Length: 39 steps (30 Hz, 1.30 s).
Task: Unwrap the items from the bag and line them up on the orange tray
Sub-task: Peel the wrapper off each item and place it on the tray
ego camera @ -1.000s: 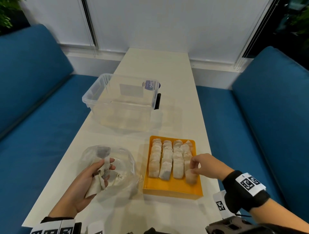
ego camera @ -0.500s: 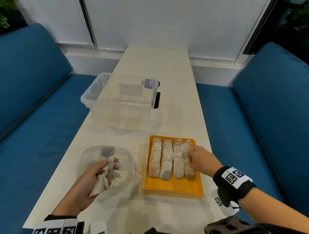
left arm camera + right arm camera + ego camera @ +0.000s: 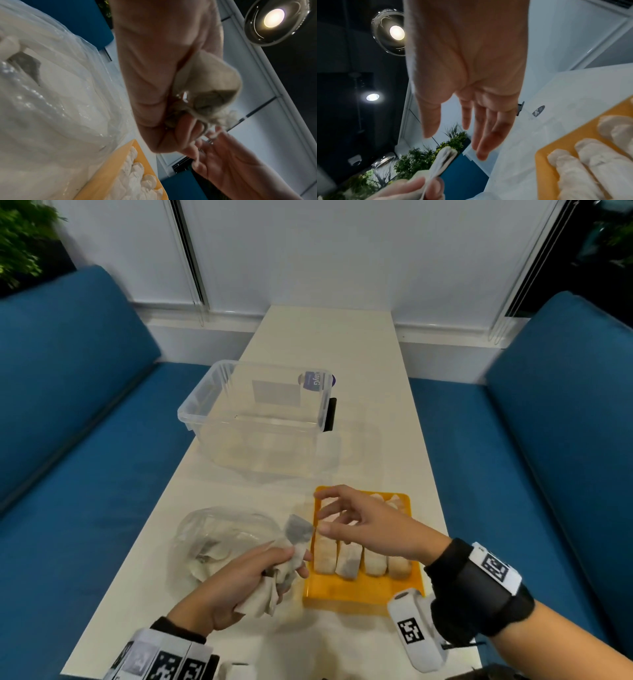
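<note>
Tray: orange, plain. Unwrapped items on it: off-white to pale cream, one with a grey patch. Wrappers in the left hand: beige-white, crumpled; the raised item showed dark grey. Bag: clear, with whitish glare. Storage box: clear, with a purple round label and a black clip. Table: cream-white. Benches: deep blue. Wrist bands: black, with white tags printed in black square codes. Plant: green.

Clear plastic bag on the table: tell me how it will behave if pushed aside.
The plastic bag looks thin and crumpled, so it would likely fold rather than slide whole. It seems light, holding only a few wrappers. Its glossy film probably slips easily on the smooth table.
</note>
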Tool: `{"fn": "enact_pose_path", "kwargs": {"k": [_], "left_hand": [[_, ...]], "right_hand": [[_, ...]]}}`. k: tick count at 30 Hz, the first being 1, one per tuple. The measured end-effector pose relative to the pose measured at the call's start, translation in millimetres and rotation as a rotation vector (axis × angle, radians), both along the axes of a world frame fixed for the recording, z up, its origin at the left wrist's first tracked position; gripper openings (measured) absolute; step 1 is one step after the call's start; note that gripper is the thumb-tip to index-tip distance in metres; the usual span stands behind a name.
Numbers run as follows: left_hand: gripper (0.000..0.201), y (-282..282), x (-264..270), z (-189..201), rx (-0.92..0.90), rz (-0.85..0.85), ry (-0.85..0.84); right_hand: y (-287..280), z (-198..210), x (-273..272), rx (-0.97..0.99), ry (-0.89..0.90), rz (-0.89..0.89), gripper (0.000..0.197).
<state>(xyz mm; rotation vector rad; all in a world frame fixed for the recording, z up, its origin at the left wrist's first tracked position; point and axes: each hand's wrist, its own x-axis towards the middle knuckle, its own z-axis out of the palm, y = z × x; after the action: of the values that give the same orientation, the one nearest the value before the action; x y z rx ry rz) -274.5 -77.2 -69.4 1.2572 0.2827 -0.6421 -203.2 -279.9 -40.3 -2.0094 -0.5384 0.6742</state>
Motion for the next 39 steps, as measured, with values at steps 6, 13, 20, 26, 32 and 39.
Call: {"fn": "enact_pose_path", "kwargs": {"k": [6,13,20,26,32,39], "left_hand": [[0.025,-2,0,4,-0.020,-0.199,0.002],[0.023,4,1,5,0.063,-0.063,-0.078],[0.024,-5,0,10,0.217,-0.044,-0.165],[0.023,-10,0,11,0.248,0.037,-0.264],[0.028,-9,3,7,0.304,0.054,-0.326],[0.017,-9,4,5,0.350,0.049,-0.358]], "right_hand": [[12,-3,-1,-0.032,-0.075,0.223,0.038],[2,-12,-10,0.099,0.181,0.029,0.014],[8,-18,-18,0.113,0.238,0.002,0.027],[12,-23,-20,0.125,0.197,-0.086,0.018],[12,-19,-20,0.084,0.090,-0.044,0.013],[9,-14,-13,-0.014,-0.167,-0.004,0.013]]}}
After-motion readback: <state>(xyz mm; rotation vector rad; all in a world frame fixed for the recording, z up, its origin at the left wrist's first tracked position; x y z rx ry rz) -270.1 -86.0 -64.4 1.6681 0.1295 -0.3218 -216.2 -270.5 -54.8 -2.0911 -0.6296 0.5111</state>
